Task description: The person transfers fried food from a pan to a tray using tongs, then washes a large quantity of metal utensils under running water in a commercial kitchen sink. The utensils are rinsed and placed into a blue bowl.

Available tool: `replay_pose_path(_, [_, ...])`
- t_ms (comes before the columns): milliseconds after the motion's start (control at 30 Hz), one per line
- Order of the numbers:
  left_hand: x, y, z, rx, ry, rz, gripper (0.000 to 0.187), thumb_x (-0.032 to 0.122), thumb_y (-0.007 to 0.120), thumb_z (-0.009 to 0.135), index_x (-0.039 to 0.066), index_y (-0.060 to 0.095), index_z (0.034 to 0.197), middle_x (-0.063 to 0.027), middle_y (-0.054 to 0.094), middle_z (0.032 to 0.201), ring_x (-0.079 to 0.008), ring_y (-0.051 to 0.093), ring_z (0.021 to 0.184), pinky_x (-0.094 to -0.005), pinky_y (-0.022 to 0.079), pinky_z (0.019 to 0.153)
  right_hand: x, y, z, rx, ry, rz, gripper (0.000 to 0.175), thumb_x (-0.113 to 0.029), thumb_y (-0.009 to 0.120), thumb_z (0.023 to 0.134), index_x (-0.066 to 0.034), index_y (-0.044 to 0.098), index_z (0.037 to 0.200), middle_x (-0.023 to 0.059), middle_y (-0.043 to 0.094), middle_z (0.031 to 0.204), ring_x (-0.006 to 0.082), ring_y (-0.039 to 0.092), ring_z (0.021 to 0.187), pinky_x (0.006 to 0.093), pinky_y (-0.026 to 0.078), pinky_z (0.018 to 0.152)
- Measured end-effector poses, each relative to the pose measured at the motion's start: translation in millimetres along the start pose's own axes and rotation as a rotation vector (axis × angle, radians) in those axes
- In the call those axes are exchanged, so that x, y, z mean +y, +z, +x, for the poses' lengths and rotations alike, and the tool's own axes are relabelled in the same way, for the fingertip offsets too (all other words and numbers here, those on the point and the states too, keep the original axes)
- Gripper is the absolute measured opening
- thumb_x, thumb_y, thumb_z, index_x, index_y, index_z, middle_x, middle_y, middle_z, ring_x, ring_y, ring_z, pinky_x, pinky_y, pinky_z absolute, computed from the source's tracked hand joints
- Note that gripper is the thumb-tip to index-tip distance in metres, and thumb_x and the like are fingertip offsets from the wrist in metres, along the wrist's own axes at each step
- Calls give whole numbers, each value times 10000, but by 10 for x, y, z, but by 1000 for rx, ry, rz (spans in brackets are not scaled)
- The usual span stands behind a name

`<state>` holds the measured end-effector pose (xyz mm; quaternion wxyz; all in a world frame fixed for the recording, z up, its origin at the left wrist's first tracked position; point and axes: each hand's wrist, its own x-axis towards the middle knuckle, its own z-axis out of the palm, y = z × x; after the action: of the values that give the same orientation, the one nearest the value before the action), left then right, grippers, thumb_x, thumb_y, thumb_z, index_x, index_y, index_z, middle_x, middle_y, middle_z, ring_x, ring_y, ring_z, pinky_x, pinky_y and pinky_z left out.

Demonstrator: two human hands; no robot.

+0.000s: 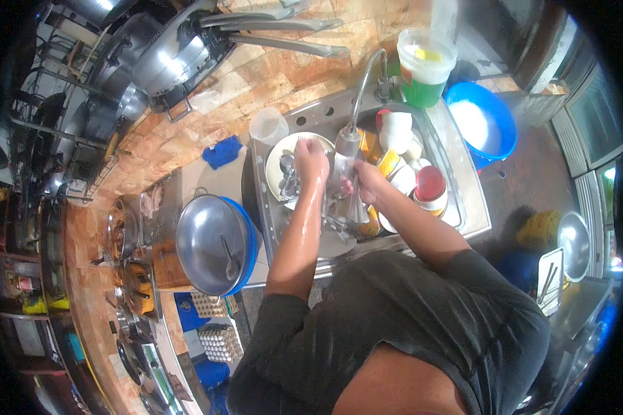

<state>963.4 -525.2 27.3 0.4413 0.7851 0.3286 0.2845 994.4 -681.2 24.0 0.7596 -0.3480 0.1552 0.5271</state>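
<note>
My left hand [312,158], wet and with its fingers curled, is over a cream plate [273,171] that bears metal spoons [286,163]. Whether it holds anything is unclear. Under the flexible tap's spray head [347,141], my right hand [367,181] is closed on several pieces of metal cutlery [357,207], which point down into the sink. Water runs over them. More cutlery [337,228] lies below. To the right in the basin are piled white cups [396,129], yellow-patterned cups [388,162] and a red cup [430,182].
A clear plastic tub [269,126] stands at the sink's back left corner. Behind the right side is a bucket of green liquid [423,91], near a blue pail [506,129]. A large metal bowl [207,244] with a ladle sits left. A blue cloth [222,152] lies near the wall.
</note>
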Motion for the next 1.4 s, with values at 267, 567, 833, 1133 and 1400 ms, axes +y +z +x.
replay_pose_path(267, [384,67,-666,-443,-304,158,230,155,546,972,-57,633,949,-106,609,681,-186,587,466,-339,504,413,-80,-281,-209,-15,-119,-172,190,-54,557,950,82,571,1083,142,636,853,232,627,643,340,557,559])
replay_pose_path(567, [30,118,-747,-337,-388,-537,192,111,505,972,-21,598,1075,-126,634,842,-179,590,518,-303,477,358,-22,-235,-57,37,-202,-147,108,24,597,906,95,590,987,166,633,815,260,641,642,393,581,536])
replay_pose_path(833, [46,134,-696,-344,-464,-552,257,205,637,955,-8,581,1087,-107,633,824,-159,576,516,-280,444,336,-123,-144,-77,120,-168,-315,96,26,636,863,109,620,907,161,615,764,267,637,613,427,562,498])
replay_pose_path(1133, [173,164,-760,-243,-379,-675,283,166,685,907,41,556,1126,-113,634,828,-197,583,514,-334,448,342,-206,-355,23,-10,-75,-114,158,15,671,853,84,623,986,167,645,754,269,660,596,397,568,489])
replay_pose_path(1400, [-4,325,-658,-189,-382,-773,248,197,704,887,9,646,1038,-76,649,818,-167,590,529,-308,435,348,-156,-142,-79,94,-276,-459,289,27,661,825,93,606,1101,173,673,796,268,676,623,396,559,519])
